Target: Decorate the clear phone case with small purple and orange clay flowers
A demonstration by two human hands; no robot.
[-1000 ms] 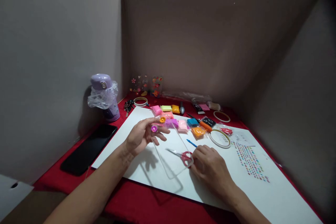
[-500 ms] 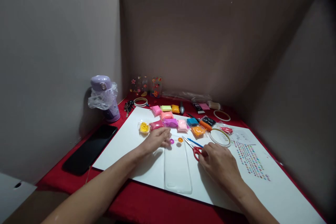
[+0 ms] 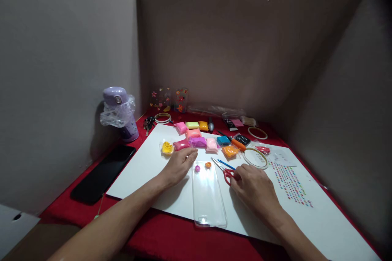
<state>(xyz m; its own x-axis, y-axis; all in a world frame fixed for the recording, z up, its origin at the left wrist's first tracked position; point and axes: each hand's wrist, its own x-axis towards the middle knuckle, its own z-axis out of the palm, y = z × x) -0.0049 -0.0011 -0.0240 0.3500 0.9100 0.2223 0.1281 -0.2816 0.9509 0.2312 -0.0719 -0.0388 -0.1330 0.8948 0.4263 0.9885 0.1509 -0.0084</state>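
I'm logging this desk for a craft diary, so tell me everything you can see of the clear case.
The case is a see-through rounded rectangle, seemingly plastic, with raised, shiny edges and a small oblong detail at its near left corner. It lies flat on the white board, near end at the board's front edge. A purple bit and an orange bit sit at its far end. Whether the left grip touches it is unclear.

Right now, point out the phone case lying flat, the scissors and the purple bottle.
phone case (image 3: 209, 197): head view, clear middle of its panel
scissors (image 3: 227, 177): head view, red handle
purple bottle (image 3: 114, 91): head view, top of its lid
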